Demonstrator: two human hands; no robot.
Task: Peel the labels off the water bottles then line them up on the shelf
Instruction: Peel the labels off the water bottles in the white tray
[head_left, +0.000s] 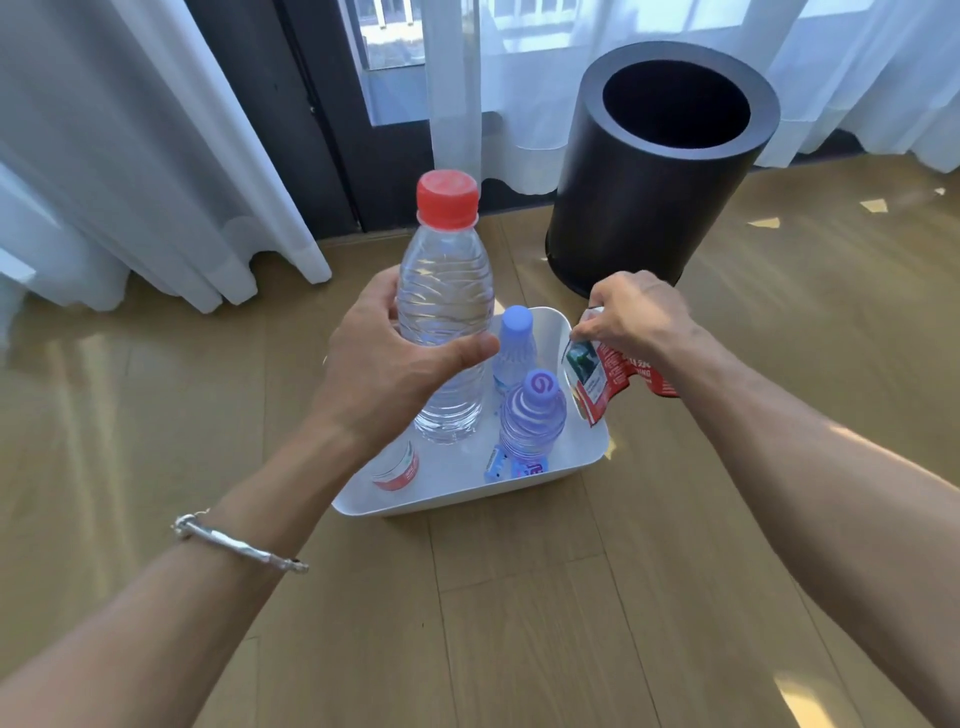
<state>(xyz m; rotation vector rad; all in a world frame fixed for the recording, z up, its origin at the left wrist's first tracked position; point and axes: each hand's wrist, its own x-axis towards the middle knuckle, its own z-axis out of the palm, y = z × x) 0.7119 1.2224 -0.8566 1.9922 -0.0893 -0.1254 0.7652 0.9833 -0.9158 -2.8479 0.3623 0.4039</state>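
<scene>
Head view looks down on both bare forearms reaching over a wooden floor (519, 597). Wrapped around the middle of a clear red-capped bottle (445, 291), the left hand (387, 364) holds it upright, long axis vertical and cap pointing up toward the window; its body shows no label. Just right of it, the right hand (631, 317) pinches a red-and-white peeled label (602, 376), which hangs crumpled below the fingers and over the right rim of a white tub (467, 501). Beneath and between the hands, two smaller bottles stand upright in the tub: a far blue-capped bottle (514, 348) and a near blue-capped bottle (532, 421) with a label still low on its body. Under the left wrist a loose red label (397, 467) lies in the tub. Beyond the right hand stands a black bin (649, 208), its mouth open upward. A silver bracelet (239, 543) circles the left forearm.
</scene>
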